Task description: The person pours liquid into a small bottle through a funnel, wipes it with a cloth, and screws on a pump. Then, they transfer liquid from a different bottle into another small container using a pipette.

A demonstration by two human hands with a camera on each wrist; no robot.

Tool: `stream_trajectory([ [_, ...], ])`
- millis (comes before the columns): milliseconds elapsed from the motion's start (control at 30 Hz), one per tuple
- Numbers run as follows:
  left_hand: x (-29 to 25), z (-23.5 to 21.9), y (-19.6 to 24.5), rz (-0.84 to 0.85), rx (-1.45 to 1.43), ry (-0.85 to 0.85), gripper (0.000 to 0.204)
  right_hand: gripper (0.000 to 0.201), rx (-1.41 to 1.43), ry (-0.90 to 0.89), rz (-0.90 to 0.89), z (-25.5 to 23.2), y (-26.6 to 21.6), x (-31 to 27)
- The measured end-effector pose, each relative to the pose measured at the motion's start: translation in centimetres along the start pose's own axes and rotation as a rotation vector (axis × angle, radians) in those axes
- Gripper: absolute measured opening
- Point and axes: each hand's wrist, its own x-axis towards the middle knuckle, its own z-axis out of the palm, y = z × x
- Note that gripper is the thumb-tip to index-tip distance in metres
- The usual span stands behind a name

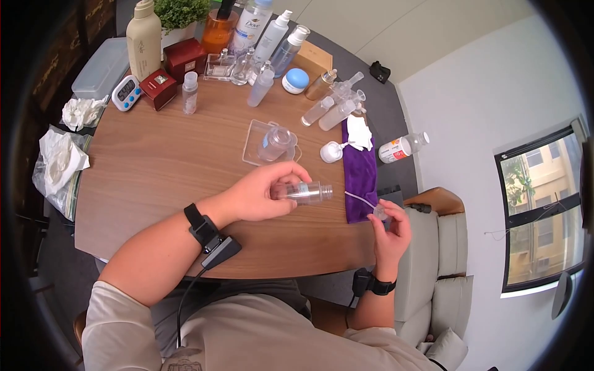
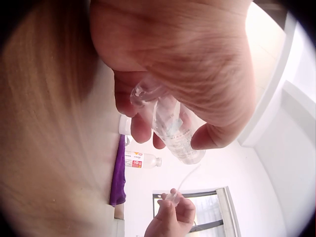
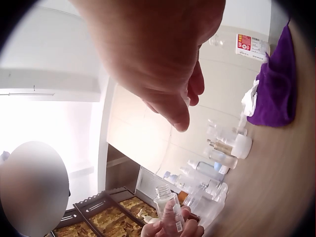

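Observation:
My left hand (image 1: pixel 263 195) grips a small clear plastic bottle (image 1: pixel 312 193) that lies nearly level over the table, its threaded neck uncapped and facing right. In the left wrist view, the thumb and fingers wrap round the clear bottle (image 2: pixel 174 129). Over the table's right edge, my right hand (image 1: pixel 392 238) pinches a clear pump head (image 1: pixel 380 213) between thumb and fingertips. A thin dip tube (image 1: pixel 359 198) runs from it toward the bottle neck, apart from it. In the right wrist view, the right hand (image 3: pixel 153 59) hides most of the pump head.
A wider clear bottle (image 1: pixel 276 143) stands on a clear plastic lid (image 1: pixel 250 141) beyond my left hand. A purple cloth (image 1: pixel 360 176) with a white pump top (image 1: pixel 331 152) beside it lies at the right. Several bottles and a blue-lidded jar (image 1: pixel 296 80) line the back; a timer (image 1: pixel 126 93) stands left.

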Motion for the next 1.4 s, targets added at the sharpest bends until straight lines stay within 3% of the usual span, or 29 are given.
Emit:
stream_trajectory([
  [67, 0.0, 0.1, 0.0, 0.0, 0.004, -0.002, 0.048, 0.038, -0.023, 0.022, -0.007, 0.1, -0.2, 0.2],
  [233, 0.0, 0.5, 0.1, -0.003, 0.047, -0.012, 0.048, 0.039, -0.267, -0.104, -0.259, 0.6, -2.2, 1.2],
  [300, -0.1, 0.5, 0.2, 0.009, 0.137, -0.025, 0.048, 0.035, -0.273, -0.13, -0.28, 1.3, -3.4, 1.5],
  [367, -0.1, 0.5, 0.3, 0.02, 0.227, -0.039, 0.048, 0.034, -0.28, -0.271, -0.343, 2.3, -4.5, 1.5],
  [467, -0.1, 0.6, 0.2, 0.016, 0.232, -0.058, 0.046, 0.037, -0.221, -0.338, -0.286, 3.8, -5.1, 1.0],
  [567, -0.1, 0.1, 0.1, 0.154, 0.332, -0.078, 0.046, 0.038, -0.17, -0.349, -0.257, 4.8, -5.2, 1.3],
  [633, -0.1, -0.1, 0.1, -0.043, 0.158, -0.145, 0.045, 0.04, -0.07, -0.348, -0.257, 5.2, -5.4, 1.3],
  [667, -0.2, -0.4, 0.1, -0.043, 0.158, -0.142, 0.045, 0.04, -0.069, -0.351, -0.259, 5.4, -5.5, 1.3],
  [767, -0.1, -0.7, -0.1, -0.052, 0.183, -0.17, 0.046, 0.044, -0.107, -0.408, -0.124, 5.3, -5.7, 0.6],
  [833, -0.1, -0.7, -0.1, 0.001, 0.228, -0.177, 0.044, 0.048, 0.034, -0.426, 0.277, 5.4, -4.7, -0.2],
  [933, 0.0, -0.4, 0.1, -0.026, 0.152, -0.119, 0.043, 0.053, 0.251, -0.346, 0.182, 5.5, -4.4, -0.5],
  [967, -0.1, -0.4, 0.2, -0.028, 0.152, -0.115, 0.043, 0.053, 0.254, -0.349, 0.182, 5.3, -4.2, -0.3],
  [1033, -0.1, -0.5, 0.2, -0.038, 0.178, -0.118, 0.043, 0.057, 0.014, -0.517, 0.175, 4.4, -4.1, 0.2],
  [1167, 0.1, -0.5, -0.1, -0.013, 0.191, -0.115, 0.042, 0.058, 0.119, -0.467, 0.233, 4.7, -4.9, 0.8],
  [1233, 0.1, -0.5, -0.2, -0.008, 0.224, -0.12, 0.043, 0.055, -0.055, -0.432, -0.187, 5.0, -4.1, 0.6],
  [1400, 0.0, -0.5, -0.3, -0.005, 0.233, -0.128, 0.043, 0.053, 0.083, -0.325, -0.119, 6.0, -3.0, -1.1],
])
